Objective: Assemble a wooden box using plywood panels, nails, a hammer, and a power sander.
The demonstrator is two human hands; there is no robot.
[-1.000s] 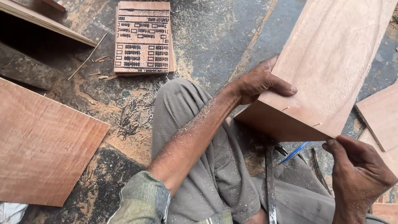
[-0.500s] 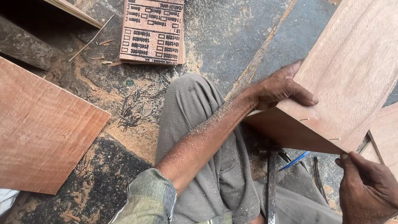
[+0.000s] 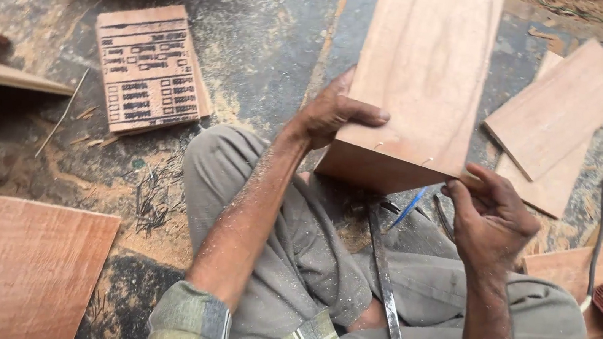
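My left hand (image 3: pixel 335 112) grips long reddish-brown wooden box (image 3: pixel 424 77), thumb on top. Right hand (image 3: pixel 491 216) fingers pinched at box's near corner; held item too small to tell.

A flat, rectangular piece of brown board covered in rows of dark printed blocks (image 3: pixel 151 70) lies on the dusty stone floor ahead of your left knee, tilted slightly, well to the left of your hands. No other labels, signs or screens show.

Wooden box (image 3: pixel 420 77) under my left hand (image 3: pixel 335 112): smooth, matt reddish wood. Flat bar (image 3: pixel 388 287) on my lap: dark dull metal. Floor (image 3: pixel 273 28): rough stone, sawdust-dusted.
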